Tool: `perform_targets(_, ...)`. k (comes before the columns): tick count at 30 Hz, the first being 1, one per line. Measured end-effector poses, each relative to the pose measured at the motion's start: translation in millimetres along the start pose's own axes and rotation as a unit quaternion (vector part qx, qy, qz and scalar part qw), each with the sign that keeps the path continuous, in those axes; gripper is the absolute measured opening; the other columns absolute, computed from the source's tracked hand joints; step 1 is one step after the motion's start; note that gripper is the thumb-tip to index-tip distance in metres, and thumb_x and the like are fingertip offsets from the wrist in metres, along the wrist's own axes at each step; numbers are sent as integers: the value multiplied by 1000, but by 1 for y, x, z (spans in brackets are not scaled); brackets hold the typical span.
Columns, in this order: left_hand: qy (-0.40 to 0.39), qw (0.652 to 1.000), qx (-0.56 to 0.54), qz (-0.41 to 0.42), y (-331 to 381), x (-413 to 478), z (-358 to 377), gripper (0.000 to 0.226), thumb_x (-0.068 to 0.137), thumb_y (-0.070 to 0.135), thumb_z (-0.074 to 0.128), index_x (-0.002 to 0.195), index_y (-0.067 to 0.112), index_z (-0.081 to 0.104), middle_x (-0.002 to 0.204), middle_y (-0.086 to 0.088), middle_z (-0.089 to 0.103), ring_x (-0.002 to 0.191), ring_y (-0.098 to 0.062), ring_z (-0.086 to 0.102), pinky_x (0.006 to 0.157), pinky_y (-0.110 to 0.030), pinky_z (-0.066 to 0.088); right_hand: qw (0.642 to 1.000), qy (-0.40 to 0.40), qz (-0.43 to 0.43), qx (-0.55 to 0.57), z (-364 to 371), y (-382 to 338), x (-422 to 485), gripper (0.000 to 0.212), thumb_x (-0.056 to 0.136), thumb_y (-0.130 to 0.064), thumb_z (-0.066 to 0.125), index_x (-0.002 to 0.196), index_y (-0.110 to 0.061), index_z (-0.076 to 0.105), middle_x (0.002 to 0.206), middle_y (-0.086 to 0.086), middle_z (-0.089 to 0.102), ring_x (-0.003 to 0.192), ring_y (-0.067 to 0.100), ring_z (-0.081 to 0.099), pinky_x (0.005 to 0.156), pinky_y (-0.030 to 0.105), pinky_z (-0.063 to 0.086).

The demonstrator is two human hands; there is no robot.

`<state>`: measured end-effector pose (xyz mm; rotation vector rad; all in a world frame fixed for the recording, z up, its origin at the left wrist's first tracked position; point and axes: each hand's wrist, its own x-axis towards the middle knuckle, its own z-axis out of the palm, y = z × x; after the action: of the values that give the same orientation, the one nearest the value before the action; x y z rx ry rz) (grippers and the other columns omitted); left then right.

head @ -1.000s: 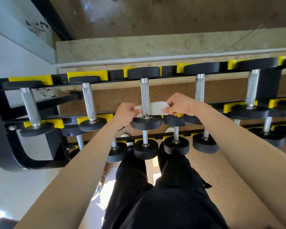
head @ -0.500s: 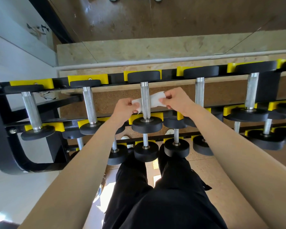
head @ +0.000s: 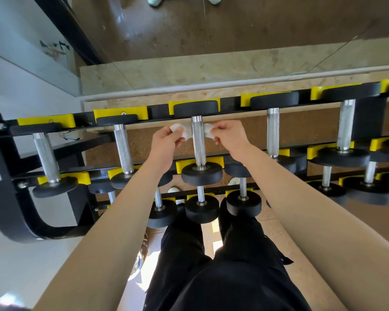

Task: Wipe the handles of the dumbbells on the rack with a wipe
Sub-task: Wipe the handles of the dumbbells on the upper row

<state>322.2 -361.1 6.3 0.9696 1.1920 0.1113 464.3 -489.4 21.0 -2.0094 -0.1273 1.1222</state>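
Note:
A white wipe (head: 184, 130) passes behind the knurled steel handle (head: 198, 147) of the middle dumbbell on the top tier of the rack (head: 7, 176), near the handle's far end. My left hand (head: 166, 140) pinches the wipe's left end and my right hand (head: 228, 136) pinches its right end, one on each side of the handle. The middle of the wipe is hidden by the handle. Black round heads cap the dumbbell at both ends.
Other dumbbells with steel handles (head: 124, 149) (head: 273, 131) lie left and right on yellow cradles (head: 119, 112). Lower tiers hold smaller dumbbells (head: 201, 208). A mirror (head: 211, 30) stands behind the rack. My black trouser legs (head: 222, 265) are below.
Both hands have slid the wipe along the handle, from its near end by the front head up to its far end by the back head.

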Motion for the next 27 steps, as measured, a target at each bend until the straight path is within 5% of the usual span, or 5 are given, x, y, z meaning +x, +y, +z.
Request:
perform_targets(5,19,999,-29,21,6,5,9,4,96,10,66,93,8,67,77,-3,62,63,-8,57,60,-18,46,988,78,46,125,5,-10,7,12,95,-5,61,98,-5,72,77,7,66,61,13,56,59,21,52)
perform_targets(11,21,996,-89,-9,14,3,14,10,93,9,70,84,14,71,76,0,63,66,-9,53,63,-21,43,916,87,155,361,16,-11,7,20,93,0,61,108,-13,67,108,12,66,90,22,66,89,35,58)
perform_targets(15,21,989,-143,10,9,-4,-7,7,94,9,67,92,12,73,88,-2,67,73,-8,58,67,-20,47,934,58,134,327,35,-19,2,17,92,3,62,87,-11,70,89,10,68,89,28,64,88,38,54)
perform_targets(21,21,999,28,26,5,2,25,11,93,13,69,85,5,70,64,3,53,60,-11,45,69,-25,41,916,115,116,366,-2,-7,-4,18,93,-1,64,101,-18,66,108,5,65,104,22,66,95,36,57)
perform_targets(27,-93,994,19,50,-1,-18,-23,13,95,12,67,85,4,73,76,-11,57,68,-12,51,72,-23,46,979,39,75,183,27,-2,0,15,90,-5,69,102,-12,75,94,-3,73,99,20,66,106,49,48)
